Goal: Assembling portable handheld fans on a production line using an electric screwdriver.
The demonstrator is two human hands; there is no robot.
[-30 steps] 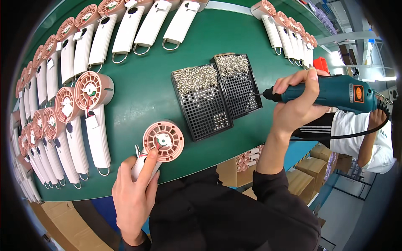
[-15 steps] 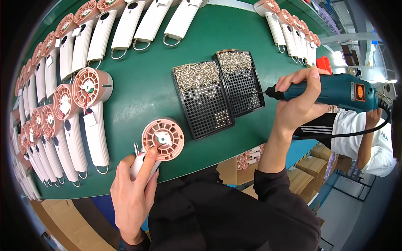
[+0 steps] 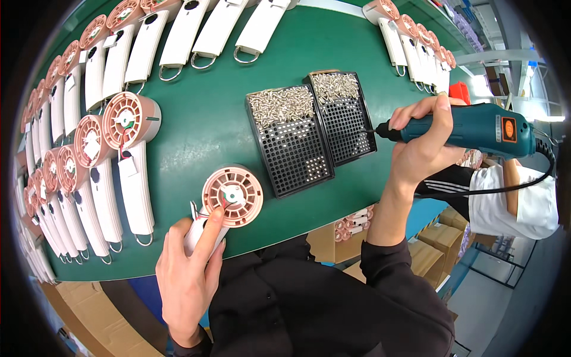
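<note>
My left hand is closed around the white handle of a handheld fan, its index finger resting at the rim of the round pink housing. Thin red wires and a pale hub show in the housing's middle. In my right hand is a teal electric screwdriver with a black cord, its bit pointing left. The bit's tip is over the right edge of the farther black screw tray; whether it touches a screw cannot be made out. Beside it lies a second black screw tray. Loose silvery screws are heaped at both trays' far ends.
Rows of similar pink-and-white fans line the left and far side of the green table, with more at the far right. A red bin stands at the right. Cardboard boxes and another person are beyond the right edge.
Both hands keep nearly the same place and hold. The bit remains at the farther tray. The person at the right has shifted posture.
</note>
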